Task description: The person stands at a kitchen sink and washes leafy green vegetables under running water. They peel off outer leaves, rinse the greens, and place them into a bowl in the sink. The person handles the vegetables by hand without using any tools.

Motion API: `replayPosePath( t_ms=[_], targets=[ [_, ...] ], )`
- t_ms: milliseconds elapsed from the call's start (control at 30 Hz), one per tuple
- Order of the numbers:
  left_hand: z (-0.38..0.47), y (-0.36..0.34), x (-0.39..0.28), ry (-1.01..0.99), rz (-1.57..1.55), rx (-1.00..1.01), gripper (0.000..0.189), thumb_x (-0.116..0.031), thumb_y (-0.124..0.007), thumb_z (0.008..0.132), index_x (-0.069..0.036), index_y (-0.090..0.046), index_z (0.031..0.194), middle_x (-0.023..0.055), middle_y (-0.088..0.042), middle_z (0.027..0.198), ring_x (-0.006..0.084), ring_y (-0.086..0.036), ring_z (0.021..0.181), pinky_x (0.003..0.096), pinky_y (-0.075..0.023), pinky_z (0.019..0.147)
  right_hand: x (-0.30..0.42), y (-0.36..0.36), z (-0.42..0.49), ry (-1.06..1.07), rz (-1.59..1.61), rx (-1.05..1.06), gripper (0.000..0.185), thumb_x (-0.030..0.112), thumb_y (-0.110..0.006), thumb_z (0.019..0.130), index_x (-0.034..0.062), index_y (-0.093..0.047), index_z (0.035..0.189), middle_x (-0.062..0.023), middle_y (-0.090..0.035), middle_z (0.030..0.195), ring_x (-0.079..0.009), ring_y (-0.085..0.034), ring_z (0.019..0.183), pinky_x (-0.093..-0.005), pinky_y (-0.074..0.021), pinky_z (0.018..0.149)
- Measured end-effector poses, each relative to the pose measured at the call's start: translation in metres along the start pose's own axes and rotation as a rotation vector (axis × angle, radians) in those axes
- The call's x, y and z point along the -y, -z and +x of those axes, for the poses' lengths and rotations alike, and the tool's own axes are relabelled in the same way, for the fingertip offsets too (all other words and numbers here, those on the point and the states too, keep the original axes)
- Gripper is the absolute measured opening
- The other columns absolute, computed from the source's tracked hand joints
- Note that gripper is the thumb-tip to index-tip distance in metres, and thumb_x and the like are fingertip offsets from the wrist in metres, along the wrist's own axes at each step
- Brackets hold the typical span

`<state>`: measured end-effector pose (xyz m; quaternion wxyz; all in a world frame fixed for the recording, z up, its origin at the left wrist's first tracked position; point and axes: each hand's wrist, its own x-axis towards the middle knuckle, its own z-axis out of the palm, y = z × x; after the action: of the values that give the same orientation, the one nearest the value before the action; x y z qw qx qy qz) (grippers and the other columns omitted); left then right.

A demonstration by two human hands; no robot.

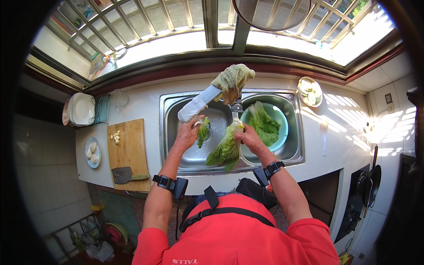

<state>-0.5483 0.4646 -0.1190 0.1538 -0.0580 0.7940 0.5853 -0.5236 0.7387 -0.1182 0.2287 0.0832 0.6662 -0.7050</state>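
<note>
Over the left basin of the steel double sink (172, 168), my left hand (188, 133) grips a small leafy piece of green lettuce or cabbage (203, 132). My right hand (249, 138) holds a larger bunch of leaves (227, 147) by its pale stem end, near the divider between the basins. To its right, a light green plastic colander (283, 132) sits in the right basin with more green leaves (266, 127) in it. The faucet (237, 106) stands behind my hands, with a cloth (235, 79) draped over it and a pale, long extension reaching over the left basin.
Left of the sink lie a wooden cutting board (129, 145) with garlic cloves (116, 136) and a cleaver (122, 175), a plate of pale pieces (92, 154) and a dish rack (102, 109). A basket of sliced vegetable (310, 91) and a white utensil (324, 140) are at right.
</note>
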Motion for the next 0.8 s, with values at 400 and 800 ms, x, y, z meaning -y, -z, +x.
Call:
replayPosePath(
  t_ms=[400, 800],
  targets=[
    [0.008, 0.026, 0.022, 0.103, 0.046, -0.060, 0.030, -0.024, -0.055, 0.103, -0.018, -0.063, 0.132, 0.0002, -0.066, 0.110, 0.0111, -0.066, 0.088, 0.0253, -0.0576, 0.055, -0.005, 0.000, 0.004, -0.054, -0.014, 0.012, 0.053, 0.014, -0.069, 0.075, 0.0020, -0.061, 0.126, -0.0015, -0.065, 0.095, -0.0110, -0.057, 0.078, -0.0255, -0.0466, 0.067],
    [-0.005, 0.032, -0.019, 0.007, 0.181, 0.091, 0.026, -0.028, -0.052, 0.106, -0.022, -0.064, 0.128, 0.0005, -0.066, 0.102, 0.0094, -0.061, 0.081, 0.0264, -0.0551, 0.057, -0.001, -0.004, -0.002, -0.052, 0.012, -0.020, 0.046, 0.014, -0.068, 0.076, 0.0036, -0.063, 0.121, 0.0003, -0.063, 0.087, -0.0096, -0.052, 0.070, -0.0249, -0.0421, 0.060]
  ],
)
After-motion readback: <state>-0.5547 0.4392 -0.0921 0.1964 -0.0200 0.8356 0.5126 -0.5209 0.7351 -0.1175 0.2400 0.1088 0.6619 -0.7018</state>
